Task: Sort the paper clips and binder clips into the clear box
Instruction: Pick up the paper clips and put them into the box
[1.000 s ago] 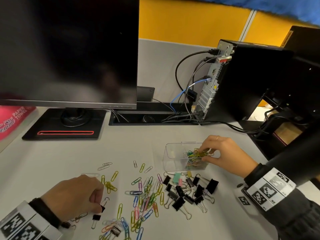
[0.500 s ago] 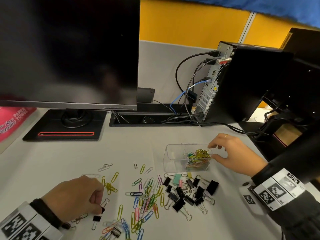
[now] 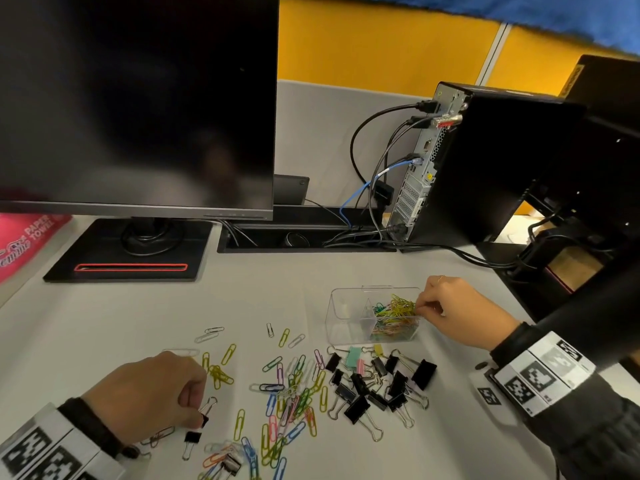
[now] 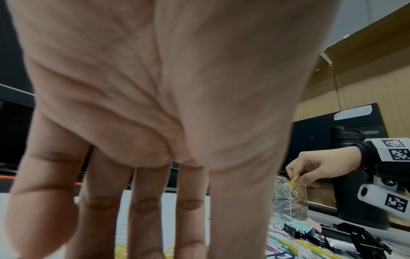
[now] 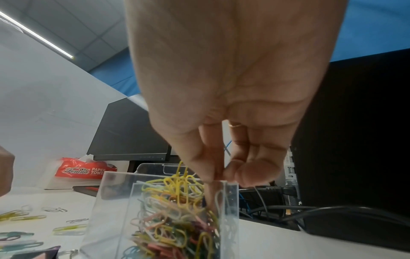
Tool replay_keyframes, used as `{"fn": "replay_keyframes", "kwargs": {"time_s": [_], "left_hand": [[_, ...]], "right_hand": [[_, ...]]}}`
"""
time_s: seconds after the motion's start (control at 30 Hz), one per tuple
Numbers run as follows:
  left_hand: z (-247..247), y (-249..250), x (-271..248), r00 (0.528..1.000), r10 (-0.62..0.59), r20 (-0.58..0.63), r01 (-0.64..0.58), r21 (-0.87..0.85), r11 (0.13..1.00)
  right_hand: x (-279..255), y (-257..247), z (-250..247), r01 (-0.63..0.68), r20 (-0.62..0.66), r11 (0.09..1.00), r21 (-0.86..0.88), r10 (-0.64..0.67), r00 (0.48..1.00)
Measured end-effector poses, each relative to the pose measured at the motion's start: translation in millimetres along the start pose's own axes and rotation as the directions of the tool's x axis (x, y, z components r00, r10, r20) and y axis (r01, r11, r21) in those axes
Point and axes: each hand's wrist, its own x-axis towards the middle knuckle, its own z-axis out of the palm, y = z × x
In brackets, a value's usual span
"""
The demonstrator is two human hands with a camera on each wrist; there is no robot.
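Right hand (image 3: pixel 457 308) grip pinched on yellow paper clips (image 3: pixel 401 304) atop clear box (image 3: pixel 346 315). Left hand (image 3: pixel 145 398) grip pinches small black binder clip (image 3: pixel 204 418) on counter (image 3: pixel 104 327).

One clear box (image 3: pixel 346 317), two hands, one monitor (image 3: pixel 138 98)

A red plastic package (image 5: pixel 85 170) beside the black monitor carries white print: a scripted brand word that seems to read "Femme", followed by "PAPER TOWEL" in capitals. In the head view the same red plastic package (image 3: pixel 29 239) lies at the left edge of the desk, and "PAPER TOWEL" is legible there too. The white wrist bands (image 3: pixel 543 372) bear black square marker patterns, not letters. A small white word on the black panel (image 4: pixel 368 132) behind the bottle is too blurred to read.
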Motion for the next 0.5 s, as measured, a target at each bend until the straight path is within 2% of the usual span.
{"fn": "replay_keyframes", "kwargs": {"time_s": [0.2,0.33,0.37,0.47,0.5], "left_hand": [[-1,-1,0,1.000,-0.008,0.009,0.008,-0.004,1.000],[-4,4,-2,1.000,-0.013,0.021,0.013,0.000,1.000],[-5,5,-3,1.000,-0.014,0.024,0.014,0.003,1.000],[-6,6,-4,0.999,-0.024,0.023,0.024,0.008,1.000],[-7,6,-4,0.999,-0.030,0.027,0.030,0.004,1.000]], "right_hand": [[3,-7,-4,-0.047,0.075,0.999,0.017,0.045,0.996],[2,-4,-12,-0.055,-0.060,0.997,0.058,0.059,0.997],[1,-5,-11,-0.060,-0.057,0.997,0.049,0.062,0.996],[-3,-10,-7,-0.100,0.087,0.994,-0.048,0.104,0.991],[-4,-14,-8,-0.118,0.087,0.990,-0.070,0.124,0.988]]}}
